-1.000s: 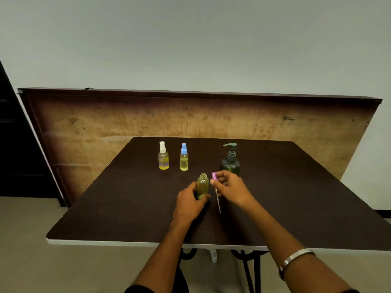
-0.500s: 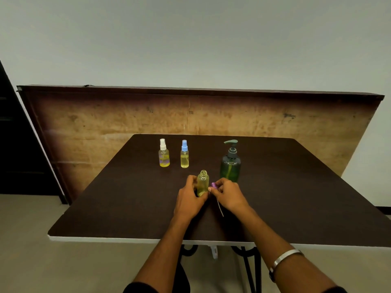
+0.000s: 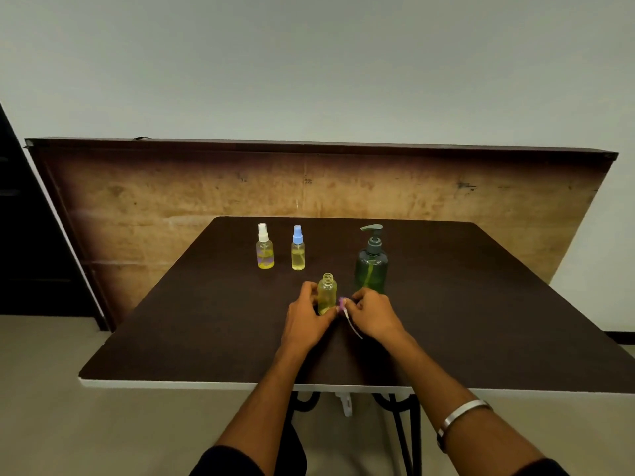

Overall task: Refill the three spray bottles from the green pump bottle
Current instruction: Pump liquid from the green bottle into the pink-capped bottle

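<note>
Open bottle (image 3: 327,294): stood upright, uncapped, mid-table, just in front of the pump bottle (image 3: 371,266).
Left hand (image 3: 307,321): fingers curled round the open bottle's lower body.
Right hand (image 3: 372,314): pinched the purple sprayer (image 3: 343,303) low beside the bottle; its tube (image 3: 354,326) trailed toward the near edge.
Capped bottles: white-top (image 3: 264,248) and blue-top (image 3: 297,249) stood side by side, far left, apart from the hands.
Table (image 3: 481,304): dark surface lay bare right of the pump bottle and along the near edge.

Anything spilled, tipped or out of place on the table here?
Nothing spilled or tipped. The uncapped clear spray bottle stands upright, gripped by the left hand; the right hand pinches its purple spray cap low beside it.
</note>
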